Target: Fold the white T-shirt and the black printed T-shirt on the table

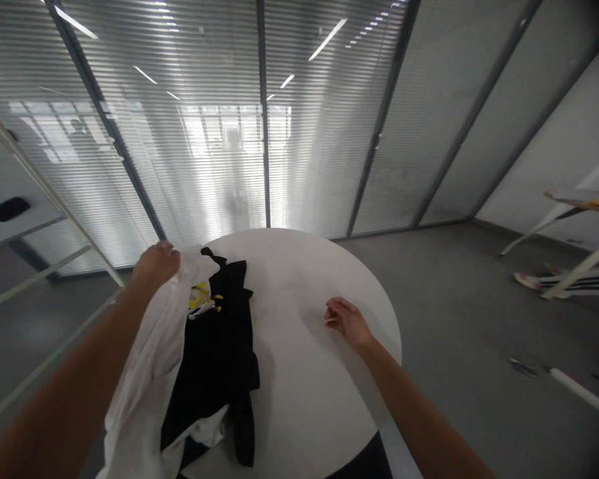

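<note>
My left hand (155,263) is closed on a white garment (144,379) and holds its top edge up over the left rim of a round white table (299,279). The white cloth drapes down past the table's edge. A black garment (219,352) with a yellow and white print lies on the table partly under the white one. My right hand (345,319) hovers over the bare right side of the table, fingers loosely curled, with nothing in it.
A glass wall with blinds (259,120) stands behind the table. A white shelf frame (40,226) is at the left. At the right stands another white-legged table (578,219). Grey floor (479,319) surrounds the round table.
</note>
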`<action>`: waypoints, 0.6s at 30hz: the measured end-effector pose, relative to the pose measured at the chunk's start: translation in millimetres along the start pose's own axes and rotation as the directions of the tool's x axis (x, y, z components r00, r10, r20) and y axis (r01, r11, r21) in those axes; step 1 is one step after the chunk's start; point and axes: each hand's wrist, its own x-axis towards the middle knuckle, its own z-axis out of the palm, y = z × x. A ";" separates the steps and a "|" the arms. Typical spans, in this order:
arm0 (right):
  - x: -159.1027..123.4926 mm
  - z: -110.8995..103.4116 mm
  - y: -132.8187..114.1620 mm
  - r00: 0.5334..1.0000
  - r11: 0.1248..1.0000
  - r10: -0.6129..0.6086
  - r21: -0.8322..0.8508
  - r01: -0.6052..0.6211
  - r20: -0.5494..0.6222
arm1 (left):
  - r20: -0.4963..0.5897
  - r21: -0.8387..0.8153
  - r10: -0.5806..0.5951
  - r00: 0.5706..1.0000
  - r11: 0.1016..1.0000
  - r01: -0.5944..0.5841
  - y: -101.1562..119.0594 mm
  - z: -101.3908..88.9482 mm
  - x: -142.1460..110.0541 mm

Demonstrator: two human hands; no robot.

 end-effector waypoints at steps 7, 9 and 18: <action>10.4 5.3 2.9 0.963 0.852 -0.268 -0.458 0.252 0.031 | 0.256 0.061 0.324 0.911 0.935 -0.350 121.8 105.8 -102.7; 9.3 4.4 5.8 0.930 0.700 -0.357 -0.633 0.331 0.091 | 0.233 0.084 0.359 0.904 0.918 -0.387 140.2 131.3 -132.1; -7.7 -17.4 31.9 0.924 -0.155 -0.322 -0.974 0.163 0.206 | 0.348 0.153 0.310 0.885 0.912 -0.380 73.7 181.6 -149.5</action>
